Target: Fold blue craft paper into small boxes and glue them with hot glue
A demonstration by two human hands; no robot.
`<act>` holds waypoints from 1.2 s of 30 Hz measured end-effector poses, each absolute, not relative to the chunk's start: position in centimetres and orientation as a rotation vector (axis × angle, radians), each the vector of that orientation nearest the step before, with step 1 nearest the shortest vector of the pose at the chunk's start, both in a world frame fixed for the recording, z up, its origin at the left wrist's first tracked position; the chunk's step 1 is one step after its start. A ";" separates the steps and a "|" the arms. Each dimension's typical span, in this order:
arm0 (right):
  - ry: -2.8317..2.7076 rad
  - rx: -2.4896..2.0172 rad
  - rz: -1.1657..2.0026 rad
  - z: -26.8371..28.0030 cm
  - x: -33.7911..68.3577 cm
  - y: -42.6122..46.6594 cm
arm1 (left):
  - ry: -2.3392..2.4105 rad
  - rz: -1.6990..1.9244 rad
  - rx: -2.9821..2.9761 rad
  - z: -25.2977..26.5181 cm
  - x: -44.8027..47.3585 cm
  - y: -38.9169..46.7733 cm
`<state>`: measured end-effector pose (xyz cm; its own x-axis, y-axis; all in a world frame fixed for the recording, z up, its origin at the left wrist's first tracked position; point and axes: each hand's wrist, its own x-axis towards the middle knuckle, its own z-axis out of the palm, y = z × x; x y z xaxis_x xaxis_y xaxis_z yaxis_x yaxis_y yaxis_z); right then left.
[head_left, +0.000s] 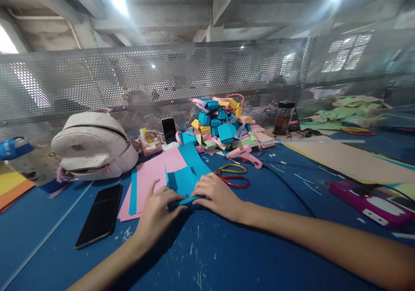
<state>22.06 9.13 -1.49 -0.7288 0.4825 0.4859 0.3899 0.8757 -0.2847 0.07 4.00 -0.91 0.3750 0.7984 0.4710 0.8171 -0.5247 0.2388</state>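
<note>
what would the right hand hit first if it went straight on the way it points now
The right hand points leftward along the blue paper it holds, so beyond that paper it would probably meet the left hand first, though depth is hard to judge here.

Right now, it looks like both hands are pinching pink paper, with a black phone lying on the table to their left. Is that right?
Not quite: the paper is blue, not pink. The head view shows the left hand and right hand pinching blue paper, with a black phone lying on the table to their left.
</note>
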 end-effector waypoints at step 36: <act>-2.410 -0.559 0.337 -1.6 22.2 9.1 | -1.583 -0.936 -2.554 -0.6 0.4 3.1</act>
<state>22.21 9.14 -1.55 -0.7089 0.4697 0.5262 0.3074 0.8772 -0.3688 0.40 3.10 -0.62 0.3171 0.8180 0.4799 0.8146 -0.4941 0.3038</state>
